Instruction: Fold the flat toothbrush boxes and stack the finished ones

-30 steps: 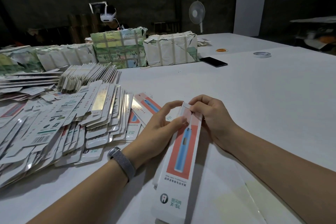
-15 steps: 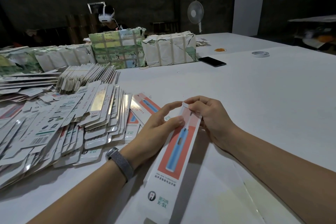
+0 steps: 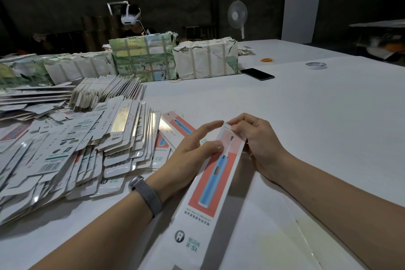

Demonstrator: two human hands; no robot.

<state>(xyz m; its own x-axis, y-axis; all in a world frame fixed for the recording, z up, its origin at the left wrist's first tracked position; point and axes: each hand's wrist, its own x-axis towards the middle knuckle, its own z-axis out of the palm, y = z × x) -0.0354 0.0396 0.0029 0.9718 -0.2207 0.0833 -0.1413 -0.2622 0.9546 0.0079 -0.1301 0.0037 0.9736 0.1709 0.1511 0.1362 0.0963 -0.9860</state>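
- The toothbrush box point(image 3: 210, 184) bears "X-SL" upside down at its near end, beside a round tooth logo; its small print is too small to read.
- A flat box point(image 3: 120, 121) in the pile shows "OF" at its end.

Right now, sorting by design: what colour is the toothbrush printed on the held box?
Light blue, on a coral-red panel of the white toothbrush box; head view.

You have one toothbrush box point(image 3: 215, 184) in hand. Beside it: roughly five wrapped bundles point(image 3: 206, 60), one phone point(image 3: 257, 73), one tape roll point(image 3: 316, 65).
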